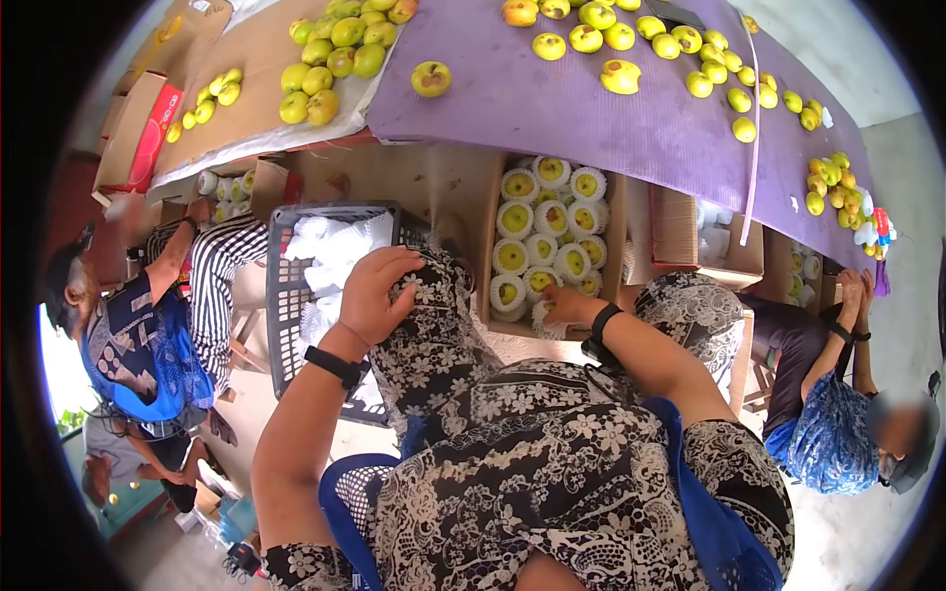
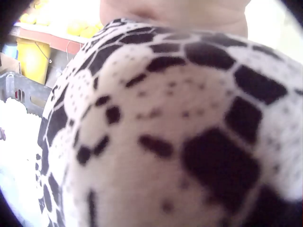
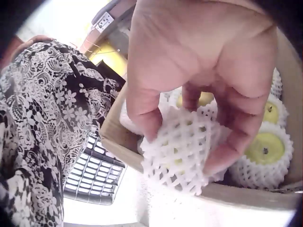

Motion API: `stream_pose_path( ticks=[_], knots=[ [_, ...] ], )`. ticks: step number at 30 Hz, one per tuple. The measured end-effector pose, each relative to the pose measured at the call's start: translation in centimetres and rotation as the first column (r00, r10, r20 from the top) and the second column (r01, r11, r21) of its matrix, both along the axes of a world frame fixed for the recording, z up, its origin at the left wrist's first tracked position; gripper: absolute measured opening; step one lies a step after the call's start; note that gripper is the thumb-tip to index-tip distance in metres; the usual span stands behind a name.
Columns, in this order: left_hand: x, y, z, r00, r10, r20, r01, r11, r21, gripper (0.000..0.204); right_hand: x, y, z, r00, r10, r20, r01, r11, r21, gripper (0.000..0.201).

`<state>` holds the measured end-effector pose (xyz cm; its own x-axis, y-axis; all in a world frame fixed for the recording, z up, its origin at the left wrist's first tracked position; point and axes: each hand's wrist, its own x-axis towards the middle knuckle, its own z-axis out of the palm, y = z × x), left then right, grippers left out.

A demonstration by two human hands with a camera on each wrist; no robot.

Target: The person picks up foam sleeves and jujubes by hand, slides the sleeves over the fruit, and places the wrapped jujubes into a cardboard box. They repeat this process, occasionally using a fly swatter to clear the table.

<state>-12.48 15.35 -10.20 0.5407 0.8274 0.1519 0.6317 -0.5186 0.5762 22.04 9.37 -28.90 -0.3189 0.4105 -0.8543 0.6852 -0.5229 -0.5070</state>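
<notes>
My left hand [image 1: 376, 288] rests on my left knee, over patterned black-and-white trousers [image 1: 429, 345]. In the left wrist view that cloth fills most of the picture, and only a strip of skin shows at the top. My right hand [image 1: 570, 307] is at the near edge of a cardboard box [image 1: 617, 222]. Its fingers and thumb grip a yellow-green fruit in a white foam net [image 3: 177, 153], seen close up in the right wrist view. Rows of similar netted fruit [image 1: 542, 248] lie in the box, stems upward.
A dark plastic crate [image 1: 281, 320] with white foam nets [image 1: 335, 251] stands left of my knee. Beyond is a purple-covered table [image 1: 473, 108] with loose yellow-green fruit [image 1: 431, 79]. Other people sit at left [image 1: 148, 335] and right [image 1: 828, 433], near more boxes [image 1: 680, 227].
</notes>
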Motion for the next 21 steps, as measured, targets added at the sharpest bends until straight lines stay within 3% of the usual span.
stream_pose_path(
  ticks=[2,3,5,6,8,15,17,19,20,21],
  knots=[
    [0.0,-0.2,-0.1,1.0,0.002,0.0,-0.002,1.0,0.01,0.029,0.1,-0.5,-2.2,0.969,0.195,0.151,-0.234,0.92,0.313,0.068],
    [0.1,-0.2,-0.1,1.0,-0.001,0.005,0.001,1.0,0.009,0.029,-0.3,-1.0,-1.9,0.969,0.199,0.147,-0.237,0.919,0.314,0.068],
    [0.1,-0.3,-0.1,1.0,-0.001,0.002,0.001,1.0,0.021,0.029,-1.6,-2.5,0.0,0.941,0.128,0.313,-0.289,0.785,0.548,0.061],
    [0.0,-0.3,-0.2,1.0,0.001,0.001,-0.001,1.0,0.013,0.028,-1.8,-3.0,-0.4,0.942,0.131,0.309,-0.29,0.782,0.552,0.061],
    [0.0,-0.1,-0.2,1.0,0.009,-0.006,-0.009,1.0,0.011,0.028,-1.6,-3.5,-2.1,0.953,0.067,0.296,-0.262,0.673,0.692,0.055],
    [0.0,-0.5,-0.7,1.0,0.017,0.007,-0.017,1.0,0.018,0.028,-1.3,-4.1,-2.4,0.943,0.11,0.315,-0.312,0.623,0.717,0.052],
    [-0.2,-0.5,-1.2,1.0,-0.005,0.014,0.005,0.999,0.052,0.029,-0.9,-3.4,-2.2,0.925,0.21,0.317,-0.358,0.76,0.542,0.064],
    [-0.1,-0.5,-1.4,0.999,-0.025,0.036,0.022,0.997,0.081,0.029,-0.2,-3.2,-1.9,0.926,0.268,0.266,-0.373,0.758,0.535,0.069],
    [-0.3,-0.8,-1.1,0.997,-0.011,0.074,0.004,0.995,0.097,0.03,0.6,-2.6,-5.3,0.944,0.292,0.151,-0.322,0.727,0.607,0.073],
    [-0.4,-0.6,-1.1,0.996,-0.034,0.079,0.027,0.996,0.087,0.03,0.4,-2.5,-3.9,0.978,0.185,0.093,-0.204,0.784,0.586,0.068]
  ],
)
